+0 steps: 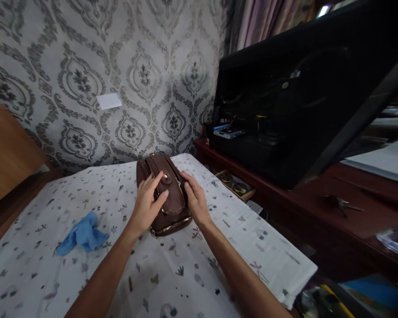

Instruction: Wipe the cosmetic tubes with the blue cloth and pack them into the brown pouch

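Observation:
A brown leather bag (pixel 174 201) with gold zippers and a flap with a round metal stud lies on the patterned white cloth. Across its upper left part rests my left hand (pixel 148 205), fingers stretched out and thumb apart, with the index fingertip beside the stud. My right hand (pixel 196 201) lies along the bag's right side with its fingers extended. Both hands touch the bag, and neither is closed round it. To the left, a crumpled blue cloth (pixel 83 235) lies on the same covering.
The white cloth (pixel 245 234) covers the surface under the bag. A dark red desk (pixel 318 212) on the right carries a large black screen (pixel 268 101) and keys (pixel 343 204). An open drawer (pixel 237 185) sticks out below. At left is a brown box-like panel (pixel 9 154).

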### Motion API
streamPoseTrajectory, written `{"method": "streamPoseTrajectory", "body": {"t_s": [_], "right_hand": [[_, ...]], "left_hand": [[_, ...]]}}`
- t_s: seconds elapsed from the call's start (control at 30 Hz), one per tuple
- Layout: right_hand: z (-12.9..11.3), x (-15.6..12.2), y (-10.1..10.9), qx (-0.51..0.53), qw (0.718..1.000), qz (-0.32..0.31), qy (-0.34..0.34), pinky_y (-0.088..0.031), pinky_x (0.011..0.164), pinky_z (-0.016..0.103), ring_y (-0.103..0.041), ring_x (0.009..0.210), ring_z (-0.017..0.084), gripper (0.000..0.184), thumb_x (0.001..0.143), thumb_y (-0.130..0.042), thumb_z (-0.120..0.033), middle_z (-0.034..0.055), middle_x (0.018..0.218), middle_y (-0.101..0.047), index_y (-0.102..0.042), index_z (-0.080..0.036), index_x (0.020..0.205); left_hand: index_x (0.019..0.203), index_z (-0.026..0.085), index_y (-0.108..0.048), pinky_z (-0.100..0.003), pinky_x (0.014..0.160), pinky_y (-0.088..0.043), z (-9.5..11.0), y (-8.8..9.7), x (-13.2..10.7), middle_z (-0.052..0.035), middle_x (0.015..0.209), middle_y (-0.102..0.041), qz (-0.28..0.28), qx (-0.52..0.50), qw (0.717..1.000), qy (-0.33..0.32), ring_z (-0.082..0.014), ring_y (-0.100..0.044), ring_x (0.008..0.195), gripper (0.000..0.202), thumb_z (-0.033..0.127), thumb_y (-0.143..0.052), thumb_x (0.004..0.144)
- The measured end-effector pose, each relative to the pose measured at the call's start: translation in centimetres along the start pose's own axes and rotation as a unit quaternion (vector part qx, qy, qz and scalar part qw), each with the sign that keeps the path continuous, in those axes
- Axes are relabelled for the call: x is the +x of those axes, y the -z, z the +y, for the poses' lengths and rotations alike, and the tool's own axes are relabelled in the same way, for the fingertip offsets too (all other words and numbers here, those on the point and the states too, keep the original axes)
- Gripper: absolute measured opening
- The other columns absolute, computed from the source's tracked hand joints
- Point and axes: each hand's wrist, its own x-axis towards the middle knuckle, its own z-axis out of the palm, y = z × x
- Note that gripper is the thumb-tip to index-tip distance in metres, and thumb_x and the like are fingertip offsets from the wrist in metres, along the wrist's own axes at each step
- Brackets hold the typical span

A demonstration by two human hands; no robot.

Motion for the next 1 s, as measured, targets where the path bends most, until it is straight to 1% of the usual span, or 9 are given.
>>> {"method": "streamPoseTrajectory", "body": {"t_s": [0.13,0.23,0.33,0.43,0.57,0.73,0.83,0.9,1.0], "right_hand": [[0.0,0.2,0.5,0.031,0.999,-0.014,-0.025,-0.038,0.118,0.048,-0.056,0.133,0.026,0.037,0.091,-0.062,-0.042,0.0072,0.140,-0.064,-0.068,-0.026,0.125],[-0.3,0.6,0.7,0.017,1.000,-0.015,-0.011,-0.041,0.115,0.047,-0.059,0.129,0.027,0.034,0.087,-0.067,-0.039,0.0070,0.134,-0.067,-0.071,-0.027,0.118],[-0.6,1.3,0.6,-0.002,1.000,-0.017,-0.003,-0.046,0.109,0.046,-0.063,0.121,0.026,0.033,0.085,-0.068,-0.036,0.0075,0.125,-0.071,-0.071,-0.027,0.117],[-0.6,2.5,0.3,-0.022,1.000,-0.018,-0.010,-0.051,0.100,0.045,-0.066,0.112,0.026,0.035,0.081,-0.070,-0.033,0.0079,0.118,-0.073,-0.071,-0.026,0.116],[-0.7,3.5,-0.1,-0.074,0.997,0.001,0.000,-0.052,0.092,0.044,-0.067,0.099,0.025,0.034,0.077,-0.072,-0.030,0.0056,0.104,-0.074,-0.074,-0.027,0.110],[-0.9,3.1,-0.8,-0.120,0.992,0.023,0.012,-0.052,0.085,0.039,-0.065,0.089,0.023,0.015,0.079,-0.069,-0.026,0.0045,0.089,-0.070,-0.077,-0.025,0.092],[-0.8,3.0,-1.0,-0.119,0.992,0.037,0.015,-0.051,0.085,0.039,-0.064,0.087,0.022,0.011,0.079,-0.070,-0.023,0.0051,0.087,-0.068,-0.078,-0.023,0.086],[-0.7,3.5,-0.7,-0.122,0.992,0.019,0.016,-0.051,0.087,0.039,-0.064,0.088,0.022,0.011,0.078,-0.071,-0.022,0.0051,0.088,-0.068,-0.079,-0.024,0.086],[-0.8,4.5,0.1,-0.146,0.988,-0.053,0.025,-0.051,0.089,0.040,-0.065,0.092,0.023,0.017,0.076,-0.073,-0.018,0.0052,0.093,-0.068,-0.080,-0.025,0.090]], "left_hand": [[0.150,0.028,-0.047,-0.047,0.126,-0.020,-0.3,0.2,-0.1,-0.0055,0.161,-0.041,-0.006,-0.030,0.999,0.014,-0.0268,-0.025,0.154,0.057,0.040,-0.055,0.094],[0.149,0.028,-0.048,-0.045,0.126,-0.021,-0.5,0.4,-0.1,-0.0061,0.159,-0.042,-0.001,-0.060,0.998,0.016,-0.0264,-0.028,0.153,0.057,0.039,-0.056,0.094],[0.149,0.028,-0.049,-0.045,0.125,-0.022,-0.6,0.5,-0.2,-0.0063,0.159,-0.043,-0.002,-0.077,0.997,0.021,-0.0267,-0.029,0.152,0.056,0.038,-0.057,0.094],[0.148,0.030,-0.050,-0.045,0.126,-0.019,-0.6,0.5,-0.2,-0.0048,0.159,-0.043,0.001,-0.078,0.997,0.021,-0.0265,-0.027,0.153,0.055,0.037,-0.057,0.094],[0.147,0.028,-0.051,-0.044,0.126,-0.020,-0.7,0.4,-0.1,-0.0050,0.157,-0.046,0.008,-0.097,0.995,0.018,-0.0251,-0.033,0.150,0.056,0.034,-0.058,0.092],[0.148,0.027,-0.050,-0.041,0.124,-0.026,-0.4,0.4,0.0,-0.0045,0.159,-0.044,0.003,-0.144,0.989,0.036,-0.0255,-0.034,0.150,0.059,0.035,-0.058,0.091],[0.150,0.026,-0.047,-0.040,0.125,-0.027,-0.1,0.6,-0.1,-0.0032,0.161,-0.041,-0.012,-0.186,0.981,0.049,-0.0262,-0.032,0.151,0.060,0.037,-0.058,0.092],[0.151,0.026,-0.046,-0.040,0.124,-0.029,0.0,0.6,-0.1,-0.0031,0.161,-0.040,-0.017,-0.212,0.975,0.057,-0.0268,-0.033,0.151,0.062,0.038,-0.058,0.092],[0.151,0.026,-0.046,-0.040,0.123,-0.032,0.0,0.6,-0.1,-0.0031,0.162,-0.040,-0.015,-0.232,0.971,0.061,-0.0278,-0.033,0.151,0.063,0.040,-0.059,0.092]]}}
